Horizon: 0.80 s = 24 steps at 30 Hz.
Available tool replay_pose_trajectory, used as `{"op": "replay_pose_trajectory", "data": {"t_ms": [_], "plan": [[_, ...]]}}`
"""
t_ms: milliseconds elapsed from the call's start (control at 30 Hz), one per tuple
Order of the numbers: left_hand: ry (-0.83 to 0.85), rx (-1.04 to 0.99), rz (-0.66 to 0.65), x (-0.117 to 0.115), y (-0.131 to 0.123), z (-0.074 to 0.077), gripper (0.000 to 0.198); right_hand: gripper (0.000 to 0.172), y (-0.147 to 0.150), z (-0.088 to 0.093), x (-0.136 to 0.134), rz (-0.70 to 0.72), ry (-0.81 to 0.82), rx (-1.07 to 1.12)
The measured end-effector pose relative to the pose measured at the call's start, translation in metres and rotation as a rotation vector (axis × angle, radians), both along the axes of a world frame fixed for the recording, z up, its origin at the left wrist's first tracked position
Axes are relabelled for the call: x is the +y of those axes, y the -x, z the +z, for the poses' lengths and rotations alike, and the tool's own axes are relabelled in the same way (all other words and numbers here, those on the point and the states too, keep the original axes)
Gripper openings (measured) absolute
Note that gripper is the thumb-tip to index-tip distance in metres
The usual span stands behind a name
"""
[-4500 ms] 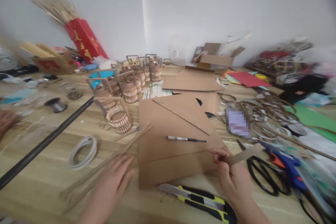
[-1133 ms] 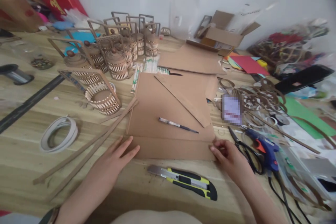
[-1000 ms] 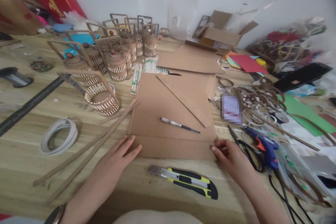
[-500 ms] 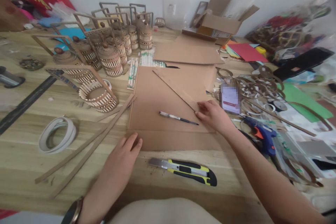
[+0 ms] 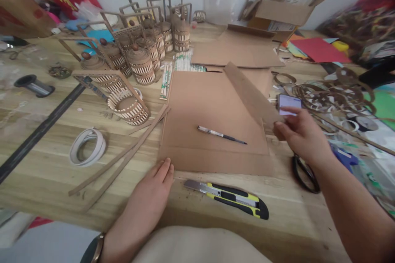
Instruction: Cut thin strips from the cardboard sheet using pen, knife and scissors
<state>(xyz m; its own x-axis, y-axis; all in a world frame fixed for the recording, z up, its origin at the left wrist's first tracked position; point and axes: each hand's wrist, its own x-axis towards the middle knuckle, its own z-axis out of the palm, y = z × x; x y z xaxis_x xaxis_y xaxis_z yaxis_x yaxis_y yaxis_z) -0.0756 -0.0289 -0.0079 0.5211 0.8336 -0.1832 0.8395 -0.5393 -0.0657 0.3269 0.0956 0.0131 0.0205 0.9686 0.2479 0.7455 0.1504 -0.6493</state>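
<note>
My right hand [image 5: 305, 135] pinches the near end of a cardboard strip [image 5: 248, 94], which is raised at a slant over the right side of a large cardboard sheet [image 5: 197, 94]. At the sheet's near left corner lies my left hand [image 5: 149, 195], fingers stretched out and flat, with the fingertips at the cardboard edge. A pen [image 5: 222, 135] rests on the sheet. Between me and the sheet, a yellow and black utility knife [image 5: 233, 199] lies with its blade out, pointing left.
Several small lidded baskets [image 5: 140, 65] with tall handles stand at the back left, an open basket [image 5: 128, 109] nearer. Thin strips [image 5: 123, 158] and a white tape roll [image 5: 88, 148] lie left. Scissors [image 5: 305, 174], a phone [image 5: 288, 102], a glue gun [image 5: 344, 156] and coiled strips [image 5: 327, 90] crowd the right.
My right hand has lifted the cardboard strip and moved right with it; before, the strip showed only as a thin edge. My left hand stays at the sheet's corner. The view has shifted.
</note>
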Motion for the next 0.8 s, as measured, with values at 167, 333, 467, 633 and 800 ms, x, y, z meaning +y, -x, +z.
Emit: {"op": "replay_pose_trajectory", "data": {"t_ms": [167,333,467,633,800], "plan": [[0.015,0.022,0.019,-0.005,-0.001,-0.005,0.043,0.044,0.015,0.017,-0.041,0.190,0.099,0.010],[0.055,0.023,0.042,-0.007,-0.001,-0.002,0.041,0.036,0.030,0.000,-0.064,0.518,0.312,-0.059],[0.059,0.012,-0.004,-0.007,-0.003,0.019,0.037,0.036,0.029,-0.013,-0.060,0.584,0.287,-0.069],[-0.113,-0.078,-0.052,0.021,-0.008,0.029,0.041,0.036,0.028,-0.013,-0.051,0.625,0.256,-0.094],[-0.113,-0.055,-0.064,0.054,-0.012,0.013,0.064,0.036,0.021,-0.012,-0.049,0.569,0.237,-0.123]]}}
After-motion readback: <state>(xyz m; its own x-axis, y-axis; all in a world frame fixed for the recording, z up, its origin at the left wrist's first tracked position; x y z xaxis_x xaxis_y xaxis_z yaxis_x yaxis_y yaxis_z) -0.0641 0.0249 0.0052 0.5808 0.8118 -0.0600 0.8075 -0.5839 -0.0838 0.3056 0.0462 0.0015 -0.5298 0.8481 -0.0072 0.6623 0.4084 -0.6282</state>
